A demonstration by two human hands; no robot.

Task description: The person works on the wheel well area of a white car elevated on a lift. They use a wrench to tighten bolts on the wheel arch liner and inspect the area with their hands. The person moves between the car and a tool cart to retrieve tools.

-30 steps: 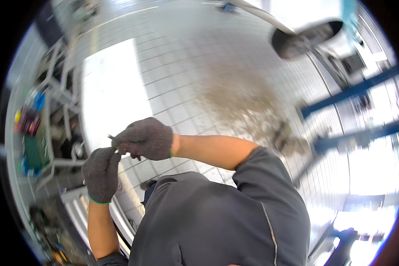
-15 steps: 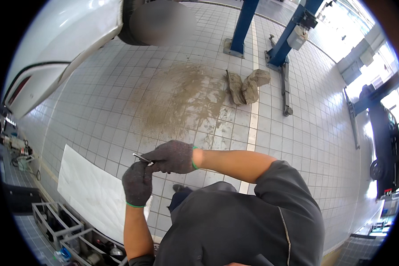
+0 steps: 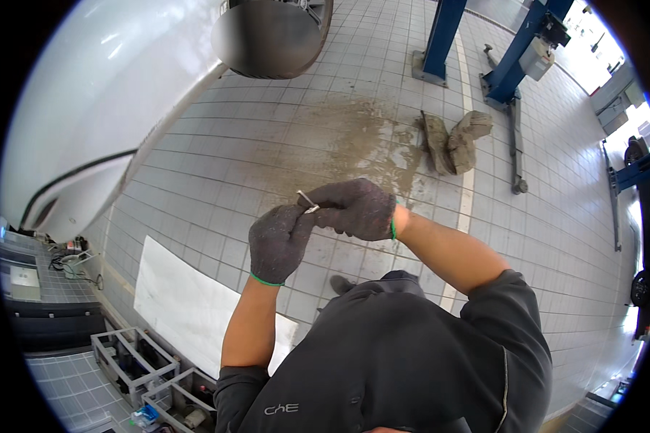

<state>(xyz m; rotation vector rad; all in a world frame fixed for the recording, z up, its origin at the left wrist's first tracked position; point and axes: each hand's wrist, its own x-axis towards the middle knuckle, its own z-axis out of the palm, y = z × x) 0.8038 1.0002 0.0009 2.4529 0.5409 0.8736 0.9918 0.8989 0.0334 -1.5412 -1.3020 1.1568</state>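
My left hand (image 3: 278, 245) and my right hand (image 3: 357, 209) meet in front of my chest, both in dark knitted gloves with green cuffs. Between their fingertips is a small, thin metal piece (image 3: 305, 198), its end poking up past the gloves. The fingers of both hands are closed around it. Most of the piece is hidden, so its exact kind does not show.
A raised white car body (image 3: 101, 94) with a wheel (image 3: 267, 40) fills the upper left. Mud (image 3: 354, 137) and dirty curved brown pieces (image 3: 438, 141) lie on the tiles by blue lift posts (image 3: 444, 36). A white sheet (image 3: 188, 296) and metal-framed rack (image 3: 133, 353) are lower left.
The view has shifted, so the car takes up more of the left side. Both hands appear higher and farther right, still together on the thin metal piece.
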